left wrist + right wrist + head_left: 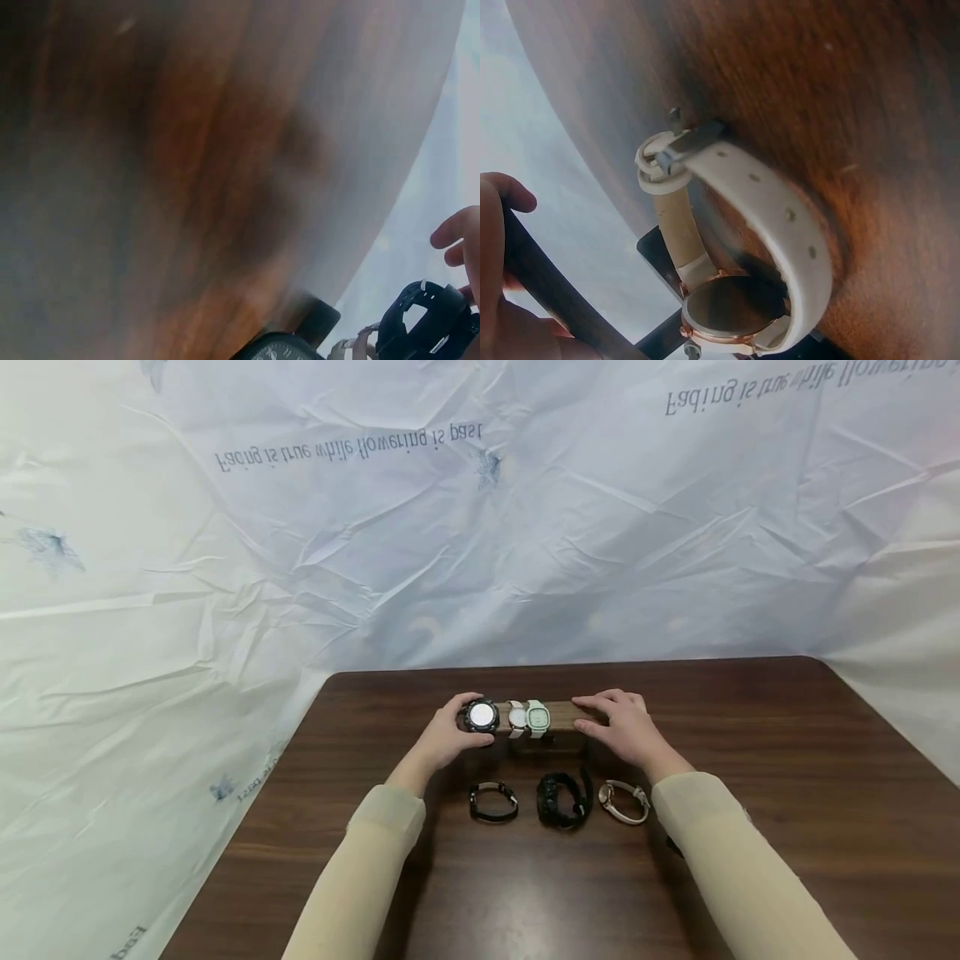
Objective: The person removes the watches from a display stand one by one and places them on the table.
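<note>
Near the middle of the head view, on the dark wooden counter (750,777), a wooden bar (564,716) lies crosswise with three watches strapped round it. The left hand (447,737) has its fingers curled round the black watch (481,716) at the bar's left end, its round pale face turned up. Just right of it on the bar sit a white watch (517,718) and a pale green watch (537,717), side by side. The right hand (624,727) rests over the bar's right end, its fingers wrapped over the wood. Lower in the frame, between the two cream sleeves, three more watches lie on the counter in a row: a thin black-strapped watch (492,801) at left, a chunky black watch (562,799) in the middle, and a rose-gold watch (624,800) with a pale strap at right. A crumpled white sheet (187,610) fills the upper part of the frame.
</note>
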Motion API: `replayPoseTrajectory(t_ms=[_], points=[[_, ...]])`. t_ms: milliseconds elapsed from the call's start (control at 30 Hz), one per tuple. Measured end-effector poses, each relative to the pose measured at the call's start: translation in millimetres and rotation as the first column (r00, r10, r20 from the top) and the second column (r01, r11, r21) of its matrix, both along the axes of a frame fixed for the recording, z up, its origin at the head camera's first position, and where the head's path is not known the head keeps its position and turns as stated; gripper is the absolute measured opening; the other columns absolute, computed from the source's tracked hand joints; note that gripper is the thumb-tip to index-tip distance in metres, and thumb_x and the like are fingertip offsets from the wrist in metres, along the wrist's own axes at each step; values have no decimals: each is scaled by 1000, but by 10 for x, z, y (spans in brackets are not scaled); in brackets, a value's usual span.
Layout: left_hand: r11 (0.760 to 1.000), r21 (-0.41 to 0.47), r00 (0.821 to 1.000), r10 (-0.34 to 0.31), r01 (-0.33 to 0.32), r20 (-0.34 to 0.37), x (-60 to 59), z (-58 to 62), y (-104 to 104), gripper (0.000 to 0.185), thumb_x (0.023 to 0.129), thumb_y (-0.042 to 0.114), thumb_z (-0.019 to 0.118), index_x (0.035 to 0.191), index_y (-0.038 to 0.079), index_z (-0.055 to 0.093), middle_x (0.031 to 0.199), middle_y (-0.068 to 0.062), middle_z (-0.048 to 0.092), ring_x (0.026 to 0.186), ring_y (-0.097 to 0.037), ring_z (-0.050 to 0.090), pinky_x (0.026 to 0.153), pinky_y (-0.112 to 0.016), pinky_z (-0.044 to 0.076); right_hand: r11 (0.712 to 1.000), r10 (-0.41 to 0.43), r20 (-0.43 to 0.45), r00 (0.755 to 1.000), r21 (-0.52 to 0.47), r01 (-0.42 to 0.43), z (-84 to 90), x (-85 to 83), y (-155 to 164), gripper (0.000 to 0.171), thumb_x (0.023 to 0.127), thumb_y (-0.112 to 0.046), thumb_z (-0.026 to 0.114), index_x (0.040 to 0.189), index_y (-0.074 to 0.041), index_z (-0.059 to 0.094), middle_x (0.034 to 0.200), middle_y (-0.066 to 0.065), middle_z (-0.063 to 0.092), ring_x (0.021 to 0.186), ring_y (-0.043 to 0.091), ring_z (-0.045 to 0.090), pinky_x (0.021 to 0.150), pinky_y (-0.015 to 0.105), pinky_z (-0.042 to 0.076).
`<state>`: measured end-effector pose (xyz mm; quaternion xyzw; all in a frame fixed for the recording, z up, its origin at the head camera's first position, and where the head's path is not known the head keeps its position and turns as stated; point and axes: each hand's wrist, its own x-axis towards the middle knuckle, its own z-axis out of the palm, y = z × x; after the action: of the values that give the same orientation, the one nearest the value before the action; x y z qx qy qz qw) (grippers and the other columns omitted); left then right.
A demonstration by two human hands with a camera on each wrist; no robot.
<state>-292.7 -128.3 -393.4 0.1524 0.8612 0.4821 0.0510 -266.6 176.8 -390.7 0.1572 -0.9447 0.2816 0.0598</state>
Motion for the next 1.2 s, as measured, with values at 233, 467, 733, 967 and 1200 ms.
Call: replayPoseTrajectory(t_ms=[233, 467, 733, 967, 1200], points=[[995, -41, 996, 87, -87, -16, 44, 9, -11, 67, 64, 43, 73, 122, 38, 40, 125, 0, 35, 104, -18, 40, 77, -41, 39, 1000, -2, 2, 1000, -8, 2, 15, 13, -4, 52, 80, -54, 48, 125, -30, 46, 123, 7, 37, 119, 38, 17, 86, 58, 23], [990, -34, 987, 135, -138, -81, 73, -7, -113, 62, 64, 42, 73, 118, 36, 44, 125, 8, 31, 109, -18, 30, 80, -42, 37, 1000, 3, 20, 1000, -13, -2, 36, 37, -38, 51, 80, -54, 48, 125, -29, 46, 124, 8, 36, 120, 39, 16, 87, 59, 21], [992, 15, 988, 128, -128, -83, 158, 25, -193, 63, 66, 38, 73, 121, 28, 44, 126, 4, 28, 100, -18, 40, 76, -37, 40, 1000, -10, 17, 1000, -17, 10, 37, 43, -32, 51, 80, -54, 49, 125, -29, 47, 124, 8, 37, 119, 39, 17, 86, 58, 22], [993, 36, 990, 116, -114, -81, 232, 26, -293, 63, 66, 36, 74, 121, 24, 44, 120, 3, 34, 94, -17, 45, 75, -35, 41, 1000, -6, 15, 1000, -14, 6, 24, 42, -26, 52, 80, -54, 48, 125, -29, 47, 124, 9, 36, 119, 40, 17, 85, 59, 23], [988, 17, 988, 156, -155, -10, 304, 32, -375, 67, 61, 47, 74, 117, 26, 45, 111, 4, 47, 96, -16, 47, 75, -37, 40, 1000, -6, 3, 1000, 1, 6, 22, 33, -32, 53, 80, -56, 47, 125, -28, 46, 124, 9, 36, 119, 41, 17, 86, 58, 22]])
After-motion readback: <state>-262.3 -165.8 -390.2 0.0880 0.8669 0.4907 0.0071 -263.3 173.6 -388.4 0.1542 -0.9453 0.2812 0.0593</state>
